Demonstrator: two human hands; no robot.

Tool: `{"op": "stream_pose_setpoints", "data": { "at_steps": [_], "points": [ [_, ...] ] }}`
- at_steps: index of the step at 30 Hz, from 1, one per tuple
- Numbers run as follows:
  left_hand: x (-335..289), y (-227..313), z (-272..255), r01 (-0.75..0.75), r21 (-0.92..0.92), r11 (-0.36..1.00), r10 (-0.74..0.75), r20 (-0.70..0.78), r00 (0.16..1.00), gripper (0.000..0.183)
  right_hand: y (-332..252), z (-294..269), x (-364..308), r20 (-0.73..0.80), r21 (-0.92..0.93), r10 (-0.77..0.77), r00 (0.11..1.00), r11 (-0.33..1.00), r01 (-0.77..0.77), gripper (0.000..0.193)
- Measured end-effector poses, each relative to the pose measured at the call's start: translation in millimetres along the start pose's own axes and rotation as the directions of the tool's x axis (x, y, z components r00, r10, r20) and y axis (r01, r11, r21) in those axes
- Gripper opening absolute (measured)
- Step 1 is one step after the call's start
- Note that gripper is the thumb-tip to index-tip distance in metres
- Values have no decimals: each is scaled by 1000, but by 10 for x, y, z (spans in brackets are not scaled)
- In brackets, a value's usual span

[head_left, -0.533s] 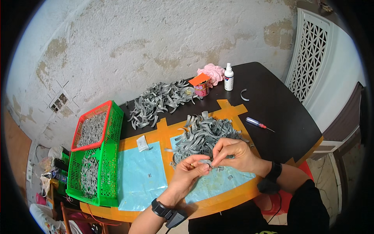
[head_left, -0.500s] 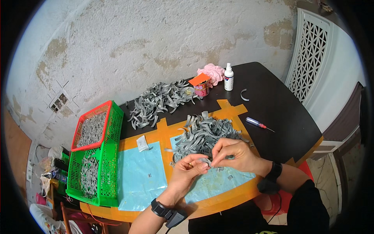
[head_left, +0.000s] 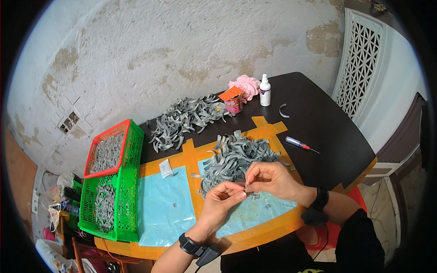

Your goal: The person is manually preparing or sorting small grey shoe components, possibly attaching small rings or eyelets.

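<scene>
no readable text — printing on white bottle (head_left: 265, 93) and pink can (head_left: 234, 106) — too small to make out

Less of the grey piece (head_left: 246, 187) now visible between fingers (head_left: 237, 196)

You have two hands, left hand (head_left: 221, 201) and right hand (head_left: 275, 179), with one small gray piece (head_left: 247, 187) between them, before the nearer strip heap (head_left: 241, 157). You have two heaps; the farther strip heap (head_left: 186, 120) lies behind it. Left of it you have one green basket (head_left: 129, 200), one red basket (head_left: 122, 154) and one white packet (head_left: 165, 168); behind it, one can (head_left: 233, 106), one pink cloth (head_left: 248, 86) and one spray bottle (head_left: 265, 94); right of it, one screwdriver (head_left: 297, 143).
</scene>
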State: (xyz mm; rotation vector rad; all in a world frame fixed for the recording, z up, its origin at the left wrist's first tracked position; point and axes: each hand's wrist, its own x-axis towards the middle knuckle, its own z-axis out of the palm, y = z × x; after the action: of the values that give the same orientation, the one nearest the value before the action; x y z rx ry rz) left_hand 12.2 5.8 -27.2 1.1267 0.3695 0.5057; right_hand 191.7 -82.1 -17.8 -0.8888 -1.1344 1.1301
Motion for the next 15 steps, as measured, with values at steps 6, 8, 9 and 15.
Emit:
{"op": "stream_pose_setpoints", "data": {
  "at_steps": [6,8,9,15],
  "points": [
    [14,-31,-28,20,-35,999,-18,35,999,11,45,28,7,-36,-56,-132,991,990,130,10],
    [21,-41,-44,51,-123,991,-43,70,997,13,55,41,1,-45,-37,-141,989,990,140,10],
    [19,-27,-36,51,-124,991,-43,69,997,13,51,48,-6,-54,-8,-95,994,995,95,10],
    [23,50,-47,190,-317,929,-182,55,982,10,60,64,-9,-52,6,-107,993,994,107,10]
  ]
}}
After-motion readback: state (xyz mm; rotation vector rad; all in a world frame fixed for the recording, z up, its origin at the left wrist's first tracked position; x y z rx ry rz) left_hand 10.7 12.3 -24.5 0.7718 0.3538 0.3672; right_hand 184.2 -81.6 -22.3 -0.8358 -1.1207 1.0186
